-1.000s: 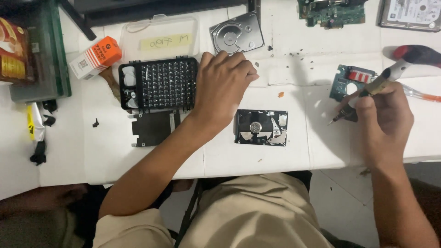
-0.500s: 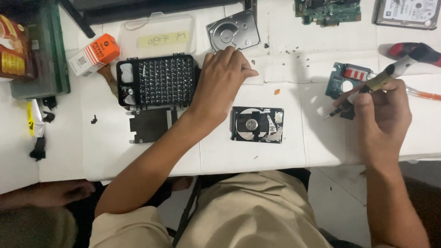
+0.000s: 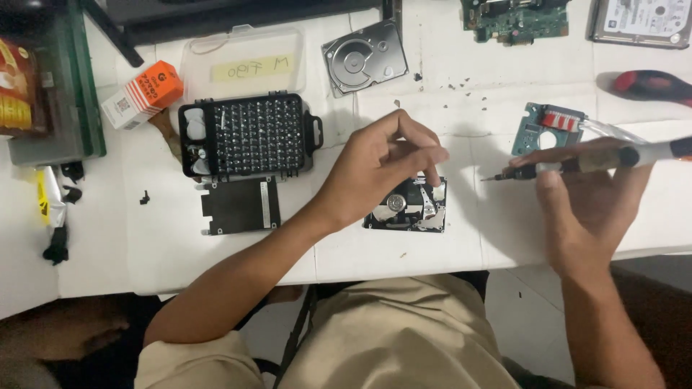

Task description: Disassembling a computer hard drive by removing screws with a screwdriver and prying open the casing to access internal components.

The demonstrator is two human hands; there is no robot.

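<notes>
From the head camera I see my left hand (image 3: 378,169) pinching down on the opened hard drive (image 3: 407,205) at the table (image 3: 144,259) edge while my right hand (image 3: 587,198) grips the screwdriver (image 3: 577,164), whose tip could slip and scratch the platter.
</notes>
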